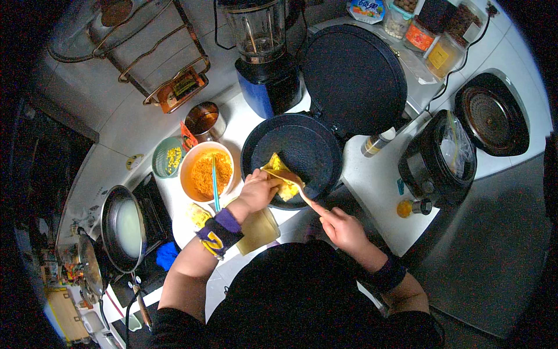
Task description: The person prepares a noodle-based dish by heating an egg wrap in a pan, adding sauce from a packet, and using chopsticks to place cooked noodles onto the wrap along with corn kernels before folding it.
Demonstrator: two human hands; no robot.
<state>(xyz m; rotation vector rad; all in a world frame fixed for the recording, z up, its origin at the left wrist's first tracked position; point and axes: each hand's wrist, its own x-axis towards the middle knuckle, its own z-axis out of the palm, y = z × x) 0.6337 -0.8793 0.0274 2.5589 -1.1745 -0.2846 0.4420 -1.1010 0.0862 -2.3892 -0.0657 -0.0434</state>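
Observation:
A folded yellow egg pancake (285, 190) lies at the front left inside the round black electric griddle (320, 141), whose lid (355, 80) is raised behind it. My right hand (345, 229) grips the handle of a wooden spatula (290, 175), and the blade rests over the pancake. The fingers of my left hand (260, 188) reach over the griddle's front left rim and touch the blade and the pancake. How firmly they hold either is hidden. Beside my left wrist stands a bowl of orange noodles (205, 176) with blue chopsticks (215, 187).
A green basket with corn (168, 158), a steel pot (205, 121) and a blender (267, 83) stand left and behind. A frying pan (124, 229) is at far left. On the right are a seasoning bottle (377, 143), a black cooker (438, 159) and a spice jar (405, 208).

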